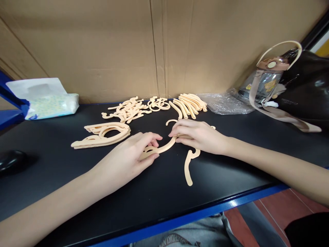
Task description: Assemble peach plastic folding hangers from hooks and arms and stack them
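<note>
A cream plastic hanger arm (pixel 167 146) curves between my two hands just above the black table. My left hand (pixel 135 151) grips its left end between thumb and fingers. My right hand (pixel 199 135) is closed over the other end, so the joint under the fingers is hidden. A thin cream hook (pixel 171 121) pokes out behind the right fingers. Below the right hand, a curved cream piece (pixel 189 168) rests on the table, its upper end partly covered by the hand. Left of my left hand lies a stack of folded hangers (pixel 113 137).
At the back are piles of small notched parts (pixel 130 109), hooks (pixel 158 103) and curved arms (pixel 190 104). A clear plastic bag (pixel 226 103), a strapped water bottle (pixel 268 80) and a black bag (pixel 305 85) stand right. Tissues (pixel 52 104) and a mouse (pixel 11 159) lie left.
</note>
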Tool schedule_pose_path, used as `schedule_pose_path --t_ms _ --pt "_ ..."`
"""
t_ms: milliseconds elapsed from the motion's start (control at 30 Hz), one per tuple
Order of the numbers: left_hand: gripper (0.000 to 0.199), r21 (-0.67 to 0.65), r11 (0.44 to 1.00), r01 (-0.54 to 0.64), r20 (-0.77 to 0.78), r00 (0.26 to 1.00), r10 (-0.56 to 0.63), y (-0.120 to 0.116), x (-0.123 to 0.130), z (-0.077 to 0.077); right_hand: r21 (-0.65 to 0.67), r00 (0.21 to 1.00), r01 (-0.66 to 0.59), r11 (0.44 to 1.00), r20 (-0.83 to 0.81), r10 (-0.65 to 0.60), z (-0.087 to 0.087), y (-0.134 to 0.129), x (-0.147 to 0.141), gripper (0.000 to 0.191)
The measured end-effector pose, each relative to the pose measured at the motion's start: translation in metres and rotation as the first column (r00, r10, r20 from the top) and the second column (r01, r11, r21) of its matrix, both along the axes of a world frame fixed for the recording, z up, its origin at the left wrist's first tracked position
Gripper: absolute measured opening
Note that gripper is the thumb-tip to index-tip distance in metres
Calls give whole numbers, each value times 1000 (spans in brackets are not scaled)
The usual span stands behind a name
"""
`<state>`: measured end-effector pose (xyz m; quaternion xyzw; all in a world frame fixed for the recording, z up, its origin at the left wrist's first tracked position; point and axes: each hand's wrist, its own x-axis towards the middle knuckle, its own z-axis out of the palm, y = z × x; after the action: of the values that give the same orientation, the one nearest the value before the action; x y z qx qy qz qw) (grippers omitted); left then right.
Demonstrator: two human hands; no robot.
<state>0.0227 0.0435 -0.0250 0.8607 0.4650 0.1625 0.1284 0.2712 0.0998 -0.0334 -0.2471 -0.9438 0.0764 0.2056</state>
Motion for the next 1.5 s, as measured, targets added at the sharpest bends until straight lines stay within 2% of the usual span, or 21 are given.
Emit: schedule_pose_path --t_ms 133,233,300,367,467,533,700,800,900,1033,1167,1300,1400,1500 --pt "24 78 993 92 -101 991 -84 2 -1 0 18 997 70 997 -17 -70 0 1 0 18" --pt "24 119 983 139 -154 981 -120 5 -4 2 -19 984 173 985 -30 -174 0 3 1 21" --pt "25 178 971 159 -171 977 -129 8 -7 2 -52 984 180 982 -10 -180 0 4 1 24" --pt "25 254 957 142 -182 979 -97 12 -9 2 -62 992 122 991 22 -121 1 3 1 22" --pt "24 317 948 32 -185 982 28 15 -10 0 -44 998 30 999 62 -28 2 -1 1 21" --pt "23 305 952 -22 -180 980 81 14 -8 0 -49 997 -5 999 76 9 2 -3 0 24" --pt "24 186 979 -82 -73 993 97 9 -4 2 -89 990 -127 988 54 132 3 -8 -4 30" --pt "30 203 978 -51 -68 996 66 6 -1 2 -91 975 -212 973 46 217 4 -9 -7 37" --pt "31 262 964 53 -129 991 -20 5 0 1 -102 968 -243 965 45 248 4 -10 -10 47" --pt "31 209 964 162 -202 972 -120 6 -1 -2 -119 971 -235 965 15 238 3 -10 -10 43" --pt "32 173 971 164 -179 975 -133 10 -4 -2 -92 980 -200 976 -22 199 5 -8 -7 30" --pt "32 160 980 118 -97 990 -103 11 -8 0 24 995 -90 996 -37 91 16 -4 4 18" --pt "32 180 981 72 -55 997 -63 11 -9 1 84 1000 -1 996 -6 2 28 -2 13 31" --pt "31 192 981 26 -31 999 -20 13 -8 2 53 997 48 997 57 -51 38 -4 19 32"
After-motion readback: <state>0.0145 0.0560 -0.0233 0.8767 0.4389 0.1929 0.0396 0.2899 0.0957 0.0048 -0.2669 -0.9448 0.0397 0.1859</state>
